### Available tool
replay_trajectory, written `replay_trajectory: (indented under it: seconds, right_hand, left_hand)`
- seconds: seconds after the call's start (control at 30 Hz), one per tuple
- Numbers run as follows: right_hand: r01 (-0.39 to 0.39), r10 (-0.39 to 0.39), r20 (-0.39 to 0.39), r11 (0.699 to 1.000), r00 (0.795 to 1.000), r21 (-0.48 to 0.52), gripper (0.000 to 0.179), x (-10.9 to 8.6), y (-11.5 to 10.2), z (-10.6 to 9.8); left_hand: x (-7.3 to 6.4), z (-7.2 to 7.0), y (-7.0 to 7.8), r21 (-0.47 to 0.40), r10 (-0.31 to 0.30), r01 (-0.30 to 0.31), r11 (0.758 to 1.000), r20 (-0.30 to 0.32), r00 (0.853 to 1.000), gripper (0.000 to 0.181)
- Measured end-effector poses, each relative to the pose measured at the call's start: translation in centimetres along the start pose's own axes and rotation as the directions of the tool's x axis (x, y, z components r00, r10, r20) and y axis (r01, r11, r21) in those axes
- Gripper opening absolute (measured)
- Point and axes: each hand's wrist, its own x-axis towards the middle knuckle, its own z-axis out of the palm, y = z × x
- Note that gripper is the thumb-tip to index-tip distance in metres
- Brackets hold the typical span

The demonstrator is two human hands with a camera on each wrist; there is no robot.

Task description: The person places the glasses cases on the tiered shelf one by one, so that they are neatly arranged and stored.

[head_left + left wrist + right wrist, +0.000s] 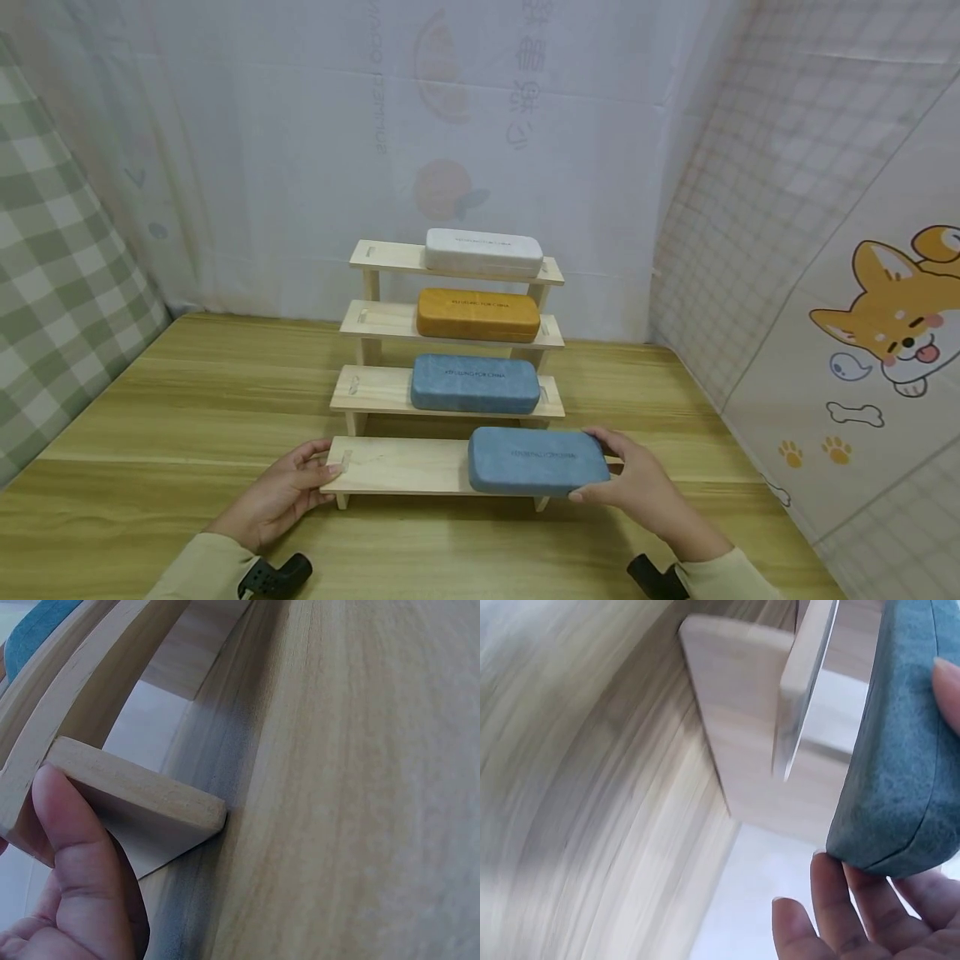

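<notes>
In the head view, my right hand [633, 483] grips the right end of a blue glasses case [536, 461]. This case is over the right part of the lowest board [405, 465] of a stepped wooden rack and juts past its right end. The right wrist view shows the blue case [900, 750] between thumb and fingers; I cannot tell whether it touches the board. My left hand [288, 492] pinches the left end of the lowest board, its thumb near the wooden support leg [150, 780] in the left wrist view.
Behind, the higher steps carry a second blue case [475, 383], a mustard-yellow case [477, 315] and a white case [483, 253]. The rack stands on a wood-grain table [187, 400]. A white curtain [285, 167] hangs behind, with printed cloth [787, 292] on the right.
</notes>
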Motion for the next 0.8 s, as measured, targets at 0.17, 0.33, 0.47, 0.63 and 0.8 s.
replay_trajectory:
  seconds: [0.17,0.33,0.47,0.63,0.8]
  right_hand:
    - [-0.002,0.002,-0.01,1.0,1.0,0.017,0.087,0.4,-0.6,1.2]
    - [0.0,0.0,-0.011,0.999,1.0,0.054,0.085,0.6,-1.3,2.4]
    - [0.024,-0.024,-0.004,0.998,1.0,0.066,0.086,0.7,-1.7,3.2]
    - [0.018,-0.017,-0.008,0.998,1.0,0.061,0.088,1.1,-2.1,4.1]
    - [0.014,-0.013,-0.023,0.999,1.0,0.041,0.086,1.4,-2.3,4.9]
  left_hand:
    - [-0.1,0.0,0.0,0.002,0.0,0.0,1.0,-0.002,1.0,0.076]
    - [-0.1,0.1,0.0,0.005,-0.002,0.002,1.0,-0.013,1.0,0.075]
    - [-0.1,0.1,-0.1,0.006,0.003,-0.003,1.0,-0.01,1.0,0.073]
    - [0.0,0.0,-0.2,0.006,0.008,-0.008,1.0,0.0,1.0,0.071]
    - [0.0,0.1,0.0,0.007,-0.004,0.004,1.0,-0.01,1.0,0.072]
